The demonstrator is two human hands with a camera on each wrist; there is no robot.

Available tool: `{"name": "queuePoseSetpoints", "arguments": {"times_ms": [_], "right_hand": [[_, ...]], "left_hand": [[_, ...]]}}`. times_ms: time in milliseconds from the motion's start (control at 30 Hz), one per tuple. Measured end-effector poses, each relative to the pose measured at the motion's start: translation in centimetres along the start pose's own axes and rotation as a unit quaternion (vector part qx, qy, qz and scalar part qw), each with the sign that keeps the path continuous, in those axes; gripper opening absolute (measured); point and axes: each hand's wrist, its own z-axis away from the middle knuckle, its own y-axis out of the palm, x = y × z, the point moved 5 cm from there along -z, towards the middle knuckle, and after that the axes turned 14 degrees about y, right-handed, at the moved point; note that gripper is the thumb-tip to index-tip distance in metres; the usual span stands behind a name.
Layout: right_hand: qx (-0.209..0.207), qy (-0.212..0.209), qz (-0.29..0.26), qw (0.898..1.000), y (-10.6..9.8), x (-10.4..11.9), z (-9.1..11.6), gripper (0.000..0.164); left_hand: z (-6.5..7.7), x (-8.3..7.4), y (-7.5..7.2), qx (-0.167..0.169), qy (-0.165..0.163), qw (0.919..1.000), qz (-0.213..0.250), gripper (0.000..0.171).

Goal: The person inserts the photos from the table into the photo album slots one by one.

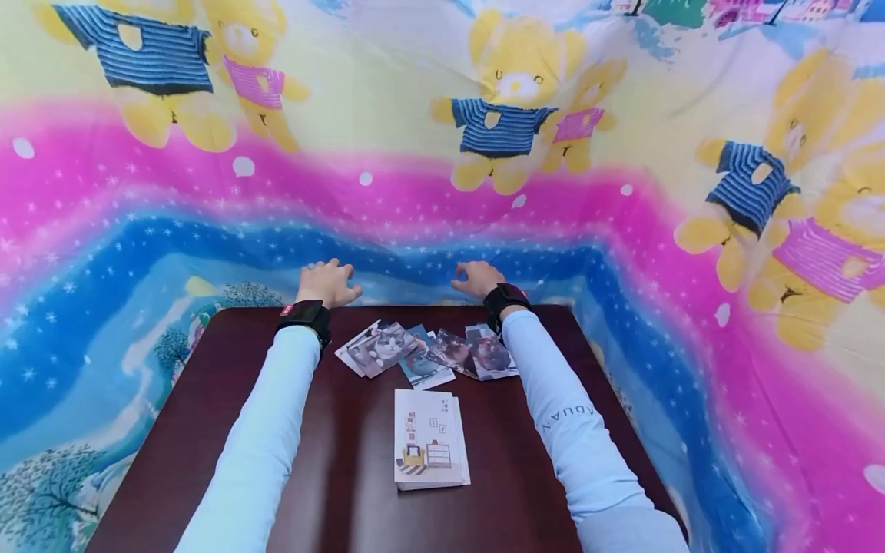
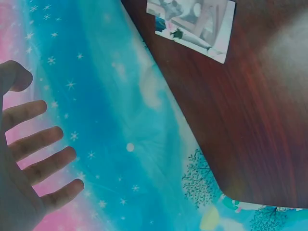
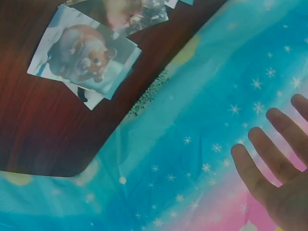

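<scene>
My left hand [image 1: 328, 283] hovers past the far edge of the table with its fingers spread and loosely bent, holding nothing. To the right, my right hand [image 1: 478, 279] hangs in the air at the same far edge, also holding nothing. Both wrist views show relaxed, separated fingers. Below and between the hands lie several overlapping animal photo cards: a cat card [image 1: 389, 345] on the left, a blue-toned card [image 1: 423, 361] in the middle, and a bear card [image 3: 86, 53] on the right. Nearer to me sits a stack of cards or booklets [image 1: 429, 438] with a drawn room on top.
The dark wooden table [image 1: 346, 491] has rounded far corners. A cloth printed with teddy bears [image 1: 505, 100] hangs behind it and along both sides. Black straps [image 1: 304, 319] circle both wrists.
</scene>
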Motion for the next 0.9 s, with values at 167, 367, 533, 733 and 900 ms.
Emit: {"name": "queuePoseSetpoints", "arguments": {"times_ms": [167,367,533,733,900], "right_hand": [[0.015,-0.009,-0.016,1.0,0.4,-0.5,0.2,0.039],[0.012,-0.039,-0.044,0.998,1.4,-1.0,-0.5,0.037],[0.021,-0.131,-0.087,0.987,6.6,-1.0,1.4,0.031],[0.042,-0.204,-0.12,0.971,15.9,-3.7,6.3,0.027],[0.06,-0.185,-0.137,0.971,21.5,-6.2,8.8,0.038]], "left_hand": [[-0.2,0.3,0.9,0.005,-0.005,0.9999,0.012,0.051],[-0.9,0.1,1.8,-0.012,0.025,0.999,0.034,0.052],[0.6,-2.2,4.8,-0.07,0.133,0.9869,0.059,0.054],[5.7,-7.1,11.7,-0.129,0.247,0.9593,0.046,0.049],[10.3,-10.9,18.0,-0.13,0.287,0.9457,0.081,0.046]]}}
